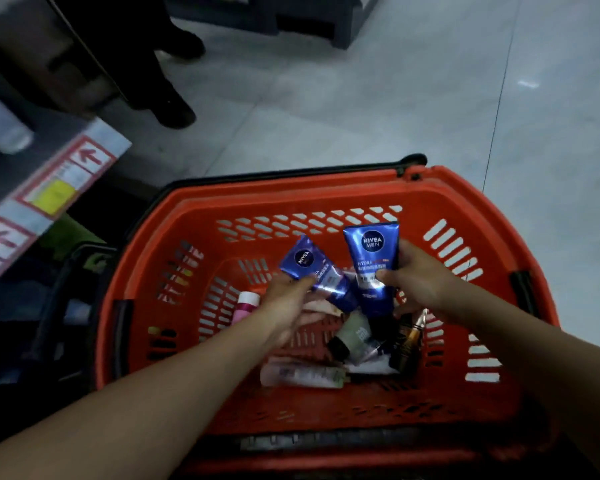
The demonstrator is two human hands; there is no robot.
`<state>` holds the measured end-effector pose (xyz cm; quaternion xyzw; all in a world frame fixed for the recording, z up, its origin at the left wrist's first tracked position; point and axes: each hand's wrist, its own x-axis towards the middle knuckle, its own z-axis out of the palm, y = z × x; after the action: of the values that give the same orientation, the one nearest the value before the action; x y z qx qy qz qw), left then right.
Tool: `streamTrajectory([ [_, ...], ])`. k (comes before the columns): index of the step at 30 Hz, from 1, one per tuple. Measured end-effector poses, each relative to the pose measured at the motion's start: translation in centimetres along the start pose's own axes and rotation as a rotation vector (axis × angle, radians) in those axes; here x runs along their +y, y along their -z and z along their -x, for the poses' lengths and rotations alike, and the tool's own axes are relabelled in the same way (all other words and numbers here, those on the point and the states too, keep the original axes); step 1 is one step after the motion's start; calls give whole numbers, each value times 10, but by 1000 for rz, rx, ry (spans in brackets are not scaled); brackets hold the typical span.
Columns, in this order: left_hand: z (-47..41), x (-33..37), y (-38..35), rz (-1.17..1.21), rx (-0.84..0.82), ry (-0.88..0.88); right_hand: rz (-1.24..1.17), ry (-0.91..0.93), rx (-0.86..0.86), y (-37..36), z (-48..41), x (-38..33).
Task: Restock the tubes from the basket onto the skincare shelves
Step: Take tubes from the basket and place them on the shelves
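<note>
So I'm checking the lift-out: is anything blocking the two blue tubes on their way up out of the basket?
Nothing visible does. The left hand holds one tilted Nivea tube, the right hand holds the upright Nivea Men tube, and both sit above the loose products, with the red basket open overhead.

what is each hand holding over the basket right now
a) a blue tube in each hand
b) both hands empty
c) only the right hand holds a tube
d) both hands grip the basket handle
a: the left hand grips one blue tube tilted, and the right hand holds another blue tube more upright, both above the orange basket.
</note>
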<state>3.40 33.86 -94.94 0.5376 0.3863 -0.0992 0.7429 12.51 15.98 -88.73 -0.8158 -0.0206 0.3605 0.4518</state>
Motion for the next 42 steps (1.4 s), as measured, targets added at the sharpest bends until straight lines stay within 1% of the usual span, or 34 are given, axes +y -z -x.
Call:
streamTrajectory([
  [3,49,45,14,-83,-59,-206,-26,79,-50,2,32,-25],
  [6,106,84,29,-83,-86,-358,-45,168,-102,-10,66,-55],
  [8,141,103,41,-134,-72,-455,-77,246,-117,-20,86,-76],
  [13,220,142,89,-245,68,-629,-125,409,-153,-60,129,-141],
  [17,269,154,132,-215,223,-733,-125,559,-215,-101,157,-191],
  [21,305,150,175,-157,359,-783,-89,646,-288,-149,173,-227],
  [28,324,126,252,-97,593,-781,107,815,-323,-238,178,-261],
  [32,317,120,293,-215,790,-810,178,884,-282,-280,169,-272],
  [34,312,119,310,-252,854,-804,181,894,-283,-295,166,-275],
  [38,298,118,332,-210,885,-766,144,871,-313,-307,158,-277],
  [42,281,122,343,-188,911,-736,91,803,-337,-306,152,-273],
])
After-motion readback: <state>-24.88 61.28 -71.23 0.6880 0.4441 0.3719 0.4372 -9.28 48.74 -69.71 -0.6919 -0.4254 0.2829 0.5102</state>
